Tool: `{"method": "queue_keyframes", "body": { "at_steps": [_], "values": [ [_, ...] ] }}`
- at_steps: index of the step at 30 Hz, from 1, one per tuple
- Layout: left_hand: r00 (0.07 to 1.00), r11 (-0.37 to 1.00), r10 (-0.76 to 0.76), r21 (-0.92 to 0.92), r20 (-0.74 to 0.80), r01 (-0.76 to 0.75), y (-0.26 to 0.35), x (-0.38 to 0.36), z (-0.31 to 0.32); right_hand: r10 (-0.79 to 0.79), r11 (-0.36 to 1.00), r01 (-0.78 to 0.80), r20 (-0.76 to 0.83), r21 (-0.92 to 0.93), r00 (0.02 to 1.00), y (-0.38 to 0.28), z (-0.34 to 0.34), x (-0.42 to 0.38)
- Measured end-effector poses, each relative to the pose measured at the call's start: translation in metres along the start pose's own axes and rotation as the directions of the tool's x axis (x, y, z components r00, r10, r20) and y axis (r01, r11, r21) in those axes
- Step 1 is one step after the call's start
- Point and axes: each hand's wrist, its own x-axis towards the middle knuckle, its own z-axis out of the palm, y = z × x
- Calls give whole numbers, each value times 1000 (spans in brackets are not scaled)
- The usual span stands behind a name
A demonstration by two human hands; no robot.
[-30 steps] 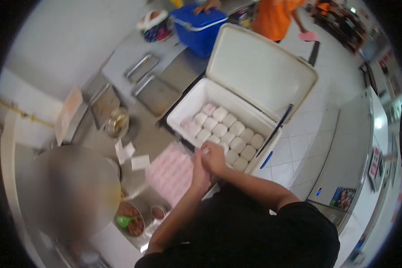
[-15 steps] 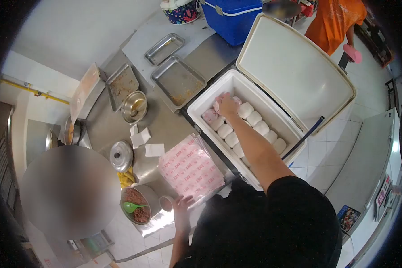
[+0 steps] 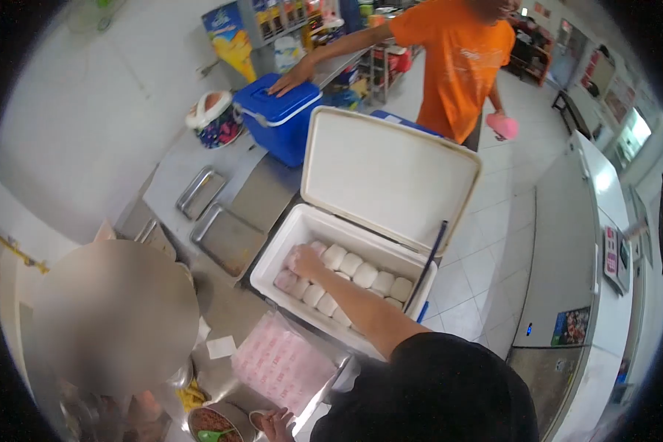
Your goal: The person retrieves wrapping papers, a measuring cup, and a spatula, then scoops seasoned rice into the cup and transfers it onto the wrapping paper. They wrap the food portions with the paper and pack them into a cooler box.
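Note:
My right hand (image 3: 309, 265) reaches into the open white cooler box (image 3: 266, 272), its fingers curled round a pink-and-white wrapped bun (image 3: 295, 258) at the left end. Rows of white round buns (image 3: 365, 275) fill the box beside it, and another pinkish bun (image 3: 284, 280) lies just below the hand. At the bottom, my left hand (image 3: 278, 426) has its fingers apart near the edge of a stack of pink printed paper (image 3: 283, 362). A small cup (image 3: 258, 420) sits against its left side. Left of that stands a pot of minced brown filling (image 3: 221, 416) with a green spoon (image 3: 212, 435).
The cooler's raised lid (image 3: 390, 173) stands behind the box. A person in an orange shirt (image 3: 460, 70) rests a hand on a blue cooler (image 3: 272, 121) and holds something pink. Metal trays (image 3: 230, 234) lie on the steel table. A grey blur covers the left.
The view has tilted up and right, so the table sits lower and the person in orange shows more. My right hand stays among the pink-and-white buns; my left stays by the paper and cup.

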Motion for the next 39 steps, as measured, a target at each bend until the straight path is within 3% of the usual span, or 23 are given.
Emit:
{"method": "queue_keyframes", "body": {
  "at_steps": [1, 4, 7, 10, 13, 15, 18, 19, 20, 21, 24, 25, 28, 30, 32, 34, 35, 37, 39],
  "values": [
    [999, 999, 26, 46, 44, -28, 4, 2, 0, -16, 999, 14, 49, 40, 999, -6, -9, -9],
    [975, 982, 91, 146, 204, -123, 20, 17, 3, 154, 950, -185, 134, 253, 979, -21, -66, -61],
    [918, 950, 163, 195, 362, -245, 35, 22, -7, 88, 922, -126, 120, 366, 989, -60, -149, -166],
    [850, 928, 134, 237, 510, -288, 4, 46, -40, 92, 877, -101, 41, 469, 995, -77, -214, -269],
    [732, 886, 122, 258, 670, -385, 2, 28, -64, 62, 988, -73, 85, 133, 994, -52, -198, -342],
    [641, 805, 97, 319, 762, -500, -9, 22, -88, 91, 994, -87, -68, 61, 994, -79, -236, -401],
    [681, 873, 35, 309, 731, -377, -19, 11, -100, 164, 981, -179, -184, -71, 969, -127, -249, -465],
    [766, 905, 34, 305, 642, -296, -14, -8, -99, 214, 970, -231, -177, -81, 961, -139, -235, -483],
    [761, 858, 39, 369, 648, -358, -31, -1, -109, 254, 957, -272, -154, -104, 955, -146, -226, -503],
    [759, 861, 115, 316, 641, -397, -28, -15, -114, 274, 949, -291, -133, -125, 952, -156, -209, -520],
    [777, 901, 225, 179, 588, -396, -21, -81, -147, 67, 977, -110, 224, 184, 972, -171, -164, -570],
    [801, 962, 225, 2, 555, -272, -19, -107, -159, -99, 968, 10, 343, 251, 934, -185, -166, -580],
    [841, 952, 287, -36, 459, -305, -62, -148, -226, -237, 888, -80, 599, 453, 765, -220, -145, -609],
    [890, 924, 304, 123, 339, -362, -101, -171, -277, -173, 893, -144, 623, 425, 763, -218, -95, -625],
    [954, 964, 222, 101, 202, -246, -127, -208, -323, -119, 896, -205, 656, 395, 745, -232, -69, -674],
    [951, 961, 246, 77, 189, -264, -151, -235, -372, -152, 901, -163, 645, 402, 749, -267, -54, -695],
    [962, 974, 199, 73, 185, -216, -161, -241, -399, -191, 821, -277, 697, 499, 691, -288, -42, -712],
    [976, 992, 110, 43, 189, -120, -181, -248, -445, -367, 703, -408, 789, 582, 494, -410, -96, -731],
    [962, 943, 233, 209, 142, -259, -196, -235, -487, -582, 669, -358, 759, 651, 292, -520, -108, -761]
  ]
}}
